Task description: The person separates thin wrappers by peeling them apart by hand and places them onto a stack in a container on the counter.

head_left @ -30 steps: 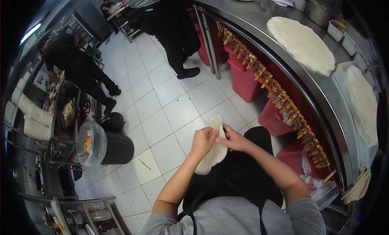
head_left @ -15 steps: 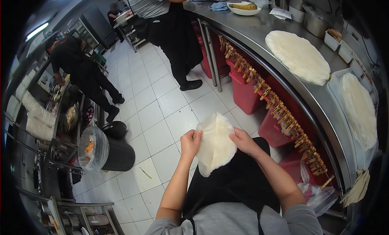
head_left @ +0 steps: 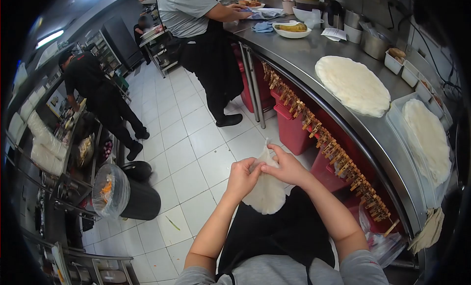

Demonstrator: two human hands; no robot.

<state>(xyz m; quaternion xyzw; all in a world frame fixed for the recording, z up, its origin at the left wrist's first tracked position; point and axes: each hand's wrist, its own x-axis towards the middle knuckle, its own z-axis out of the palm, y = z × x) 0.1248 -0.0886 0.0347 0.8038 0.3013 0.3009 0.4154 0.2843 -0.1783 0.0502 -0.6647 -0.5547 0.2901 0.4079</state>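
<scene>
A thin, pale dough sheet [head_left: 266,199] hangs in front of my black apron, gathered at its top between both hands. My left hand [head_left: 243,178] pinches it from the left with bent fingers. From the other side my right hand [head_left: 287,166] grips it, the thumb close to the left fingertips. Part of the sheet is hidden behind the hands, and a small tip sticks up above them. On the steel counter at the right lies a large, round, pale dough piece [head_left: 352,86]. More pale sheets [head_left: 427,140] lie in a clear plastic tub beside it.
Below the counter [head_left: 299,49] stand red bins [head_left: 293,130] behind a row of wooden clothespins [head_left: 338,140]. A lined trash can [head_left: 142,199] is on the tiled floor at left. One co-worker [head_left: 206,64] stands at the counter; another [head_left: 95,88] bends over the left shelves.
My hands have come together at the top of the dough sheet, which was spread between them with a crease down its middle. The view has shifted slightly; the co-worker's hands at the counter now show.
</scene>
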